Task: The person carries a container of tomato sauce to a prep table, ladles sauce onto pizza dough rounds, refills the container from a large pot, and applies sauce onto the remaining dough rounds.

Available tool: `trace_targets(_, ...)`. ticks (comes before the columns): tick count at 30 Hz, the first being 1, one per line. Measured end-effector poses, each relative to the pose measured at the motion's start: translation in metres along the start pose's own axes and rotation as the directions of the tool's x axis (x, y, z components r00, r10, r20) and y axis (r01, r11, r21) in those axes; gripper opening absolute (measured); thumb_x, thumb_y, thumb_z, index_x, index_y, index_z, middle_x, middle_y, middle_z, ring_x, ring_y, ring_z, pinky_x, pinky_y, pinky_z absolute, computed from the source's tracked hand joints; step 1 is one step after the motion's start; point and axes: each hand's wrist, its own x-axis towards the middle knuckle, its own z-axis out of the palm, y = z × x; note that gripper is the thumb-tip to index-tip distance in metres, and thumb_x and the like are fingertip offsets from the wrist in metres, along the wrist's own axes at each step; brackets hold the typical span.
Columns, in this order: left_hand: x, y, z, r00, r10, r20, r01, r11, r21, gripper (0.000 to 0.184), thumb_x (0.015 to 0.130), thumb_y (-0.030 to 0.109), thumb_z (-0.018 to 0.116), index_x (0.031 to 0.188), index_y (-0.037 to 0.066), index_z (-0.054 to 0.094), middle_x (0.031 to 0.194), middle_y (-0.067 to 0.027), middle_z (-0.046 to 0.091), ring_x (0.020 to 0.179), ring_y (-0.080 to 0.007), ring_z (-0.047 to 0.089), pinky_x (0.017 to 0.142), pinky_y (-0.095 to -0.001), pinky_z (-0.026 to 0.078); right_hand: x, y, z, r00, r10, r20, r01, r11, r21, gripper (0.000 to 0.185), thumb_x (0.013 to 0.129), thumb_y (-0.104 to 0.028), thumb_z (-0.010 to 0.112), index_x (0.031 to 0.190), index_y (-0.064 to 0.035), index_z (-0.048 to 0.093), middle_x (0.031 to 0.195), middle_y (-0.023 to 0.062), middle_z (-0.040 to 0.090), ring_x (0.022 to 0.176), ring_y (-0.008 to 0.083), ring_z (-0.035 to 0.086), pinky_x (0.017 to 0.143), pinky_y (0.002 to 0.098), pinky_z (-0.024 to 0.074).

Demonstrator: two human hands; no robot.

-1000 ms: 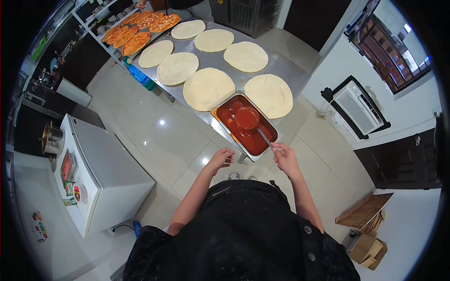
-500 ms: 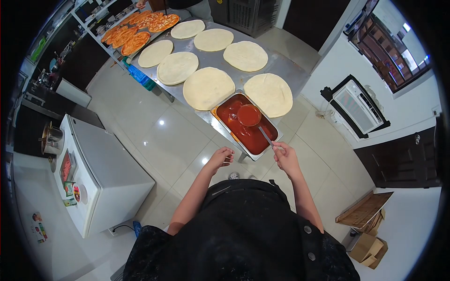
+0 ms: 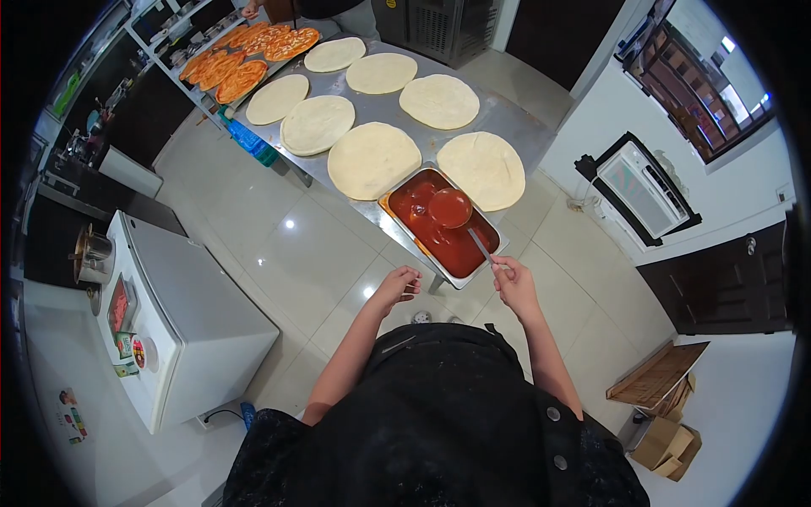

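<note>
So the right hand [image 3: 512,283] has a pinch grip on the ladle [image 3: 450,208] by its handle, at the near right corner of the steel pan [image 3: 461,285], and the left hand [image 3: 400,286] is just off the pan's near left side, loosely curled with nothing in it that I can see. Not much has changed in the last second tbh: the ladle's bowl has drifted a touch toward the pan's far right rim, both hands have pretty much stayed put. I'd read that as the ladle work still being at the pan. The bowl looks full of red sauce [image 3: 443,244], but can't tell if it's clear of the surface. Edges are tight: the pan's near end sits right at the worktable [image 3: 532,124] edge, maybe past it, with one dough round [image 3: 374,160] snug at its far left and another dough round [image 3: 481,171] along its far right. Bare steel shows beyond that right one, and tiled floor [image 3: 325,232] left of the pan. Way past the pan, sauced dough rounds [image 3: 241,80] sit near another person's hand [image 3: 250,10].
</note>
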Motion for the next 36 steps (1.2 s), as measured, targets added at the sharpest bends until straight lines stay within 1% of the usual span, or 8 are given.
trace_targets(1, -0.001, 0.0, 0.0, 1.0, -0.003, -0.003, 0.003, 1.0, -0.007, 0.017, 0.09, 0.027, 0.047, 0.096, 0.012, 0.053, 0.084, 0.0004, 0.054, 0.081, -0.0118, 0.055, 0.076, -0.031, 0.045, 0.0, 0.001, 0.0, 1.0, -0.026, -0.012, 0.026, 1.0, 0.002, 0.023, 0.091, -0.014, 0.053, 0.11, -0.0031, 0.059, 0.052, -0.0028, 0.046, 0.044, 0.004, 0.038, 0.042, 0.0224, 0.0301)
trace_targets(4, -0.001, -0.001, -0.002, 1.0, -0.005, -0.008, 0.005, 1.0, -0.004, 0.017, 0.09, 0.027, 0.047, 0.096, 0.012, 0.053, 0.084, 0.0006, 0.054, 0.081, -0.0116, 0.055, 0.076, -0.0309, 0.045, 0.0, -0.003, -0.005, 1.0, 0.0, -0.013, -0.001, 0.999, -0.043, 0.022, 0.09, -0.013, 0.053, 0.11, -0.002, 0.059, 0.051, -0.0029, 0.045, 0.045, 0.0043, 0.039, 0.043, 0.0223, 0.0307)
trace_targets(8, -0.003, 0.001, 0.0, 1.0, -0.006, -0.008, 0.006, 1.0, 0.006, 0.017, 0.09, 0.026, 0.047, 0.095, 0.012, 0.053, 0.084, 0.0004, 0.054, 0.081, -0.0115, 0.055, 0.076, -0.0309, 0.045, 0.0, 0.002, -0.001, 1.0, -0.004, 0.005, 0.004, 1.0, -0.031, 0.022, 0.09, -0.012, 0.054, 0.109, -0.0017, 0.059, 0.051, -0.0025, 0.045, 0.046, 0.0044, 0.039, 0.044, 0.0224, 0.031)
trace_targets(10, 0.0, 0.001, -0.001, 1.0, -0.005, -0.006, 0.005, 1.0, 0.004, 0.016, 0.09, 0.026, 0.047, 0.096, 0.012, 0.053, 0.084, 0.0003, 0.054, 0.081, -0.0115, 0.054, 0.076, -0.0309, 0.045, 0.002, 0.007, 0.0, 0.999, -0.035, -0.04, 0.034, 0.999, -0.016, 0.022, 0.09, -0.012, 0.054, 0.109, -0.0021, 0.059, 0.051, -0.0024, 0.045, 0.045, 0.0044, 0.039, 0.043, 0.0224, 0.0306)
trace_targets(14, 0.002, 0.001, -0.002, 1.0, 0.004, 0.011, -0.004, 1.0, 0.002, 0.016, 0.09, 0.025, 0.047, 0.095, 0.012, 0.053, 0.085, 0.0, 0.054, 0.081, -0.0119, 0.055, 0.076, -0.0311, 0.045, 0.003, 0.002, -0.001, 1.0, -0.012, -0.017, 0.012, 0.999, -0.032, 0.022, 0.09, -0.013, 0.054, 0.109, -0.0024, 0.059, 0.051, -0.0026, 0.045, 0.045, 0.0044, 0.039, 0.043, 0.0223, 0.0308)
trace_targets(23, 0.003, 0.004, -0.004, 1.0, 0.0, -0.01, 0.0, 1.0, -0.02, 0.018, 0.09, 0.027, 0.049, 0.101, 0.013, 0.05, 0.087, -0.001, 0.054, 0.082, -0.0129, 0.055, 0.077, -0.0314, 0.045, 0.006, -0.004, -0.007, 0.998, -0.058, -0.025, 0.057, 0.997, -0.044, 0.023, 0.091, -0.014, 0.054, 0.11, -0.003, 0.059, 0.052, -0.0024, 0.047, 0.044, 0.0042, 0.037, 0.042, 0.0224, 0.0302)
trace_targets(25, 0.004, 0.003, -0.005, 1.0, 0.0, -0.01, 0.0, 1.0, -0.017, 0.018, 0.09, 0.027, 0.049, 0.101, 0.013, 0.05, 0.087, -0.001, 0.054, 0.082, -0.013, 0.055, 0.077, -0.0312, 0.045, 0.006, -0.006, -0.007, 1.0, -0.003, -0.019, 0.002, 0.999, -0.047, 0.024, 0.091, -0.015, 0.053, 0.111, -0.003, 0.059, 0.053, -0.0021, 0.048, 0.043, 0.0041, 0.037, 0.042, 0.0224, 0.0302)
trace_targets(36, 0.006, 0.0, -0.007, 1.0, -0.007, 0.009, 0.007, 1.0, -0.01, 0.017, 0.09, 0.026, 0.048, 0.1, 0.013, 0.051, 0.086, -0.0008, 0.054, 0.082, -0.0127, 0.055, 0.077, -0.031, 0.045, 0.005, -0.012, -0.004, 1.0, 0.002, -0.031, -0.003, 1.0, -0.022, 0.024, 0.091, -0.015, 0.053, 0.111, -0.0036, 0.059, 0.051, -0.0029, 0.047, 0.043, 0.0039, 0.036, 0.042, 0.0222, 0.0298)
